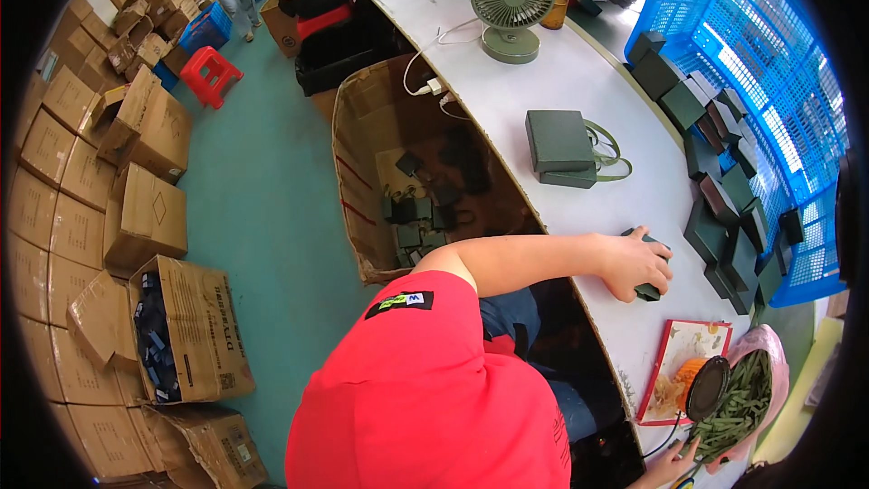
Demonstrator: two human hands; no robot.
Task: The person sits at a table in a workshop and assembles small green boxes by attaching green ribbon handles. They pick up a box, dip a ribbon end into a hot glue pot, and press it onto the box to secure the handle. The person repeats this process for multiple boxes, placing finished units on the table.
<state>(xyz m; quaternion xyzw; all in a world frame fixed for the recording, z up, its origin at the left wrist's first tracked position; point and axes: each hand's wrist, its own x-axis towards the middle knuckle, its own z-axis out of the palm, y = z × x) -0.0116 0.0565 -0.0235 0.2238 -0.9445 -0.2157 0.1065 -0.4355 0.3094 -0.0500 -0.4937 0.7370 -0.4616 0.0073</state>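
My left hand [634,264] is closed over a small dark green box [648,290] on the white table, its fingers wrapped across the top. At the lower right edge, my right hand [668,468] is partly in view, fingers bent beside a pink-lined container of cut green ribbon pieces [744,403]. A bit of yellow shows just below it; what those fingers hold is unclear. Farther up the table lie stacked dark green boxes [559,143] with a loop of green ribbon [612,152] at their side.
Many dark boxes [715,172] lie along a blue plastic crate [756,45] at right. An orange round device with a black disc [708,388] stands on a red-edged board [670,344]. A fan [511,0] stands farther back. Left of the table is an open carton [362,208].
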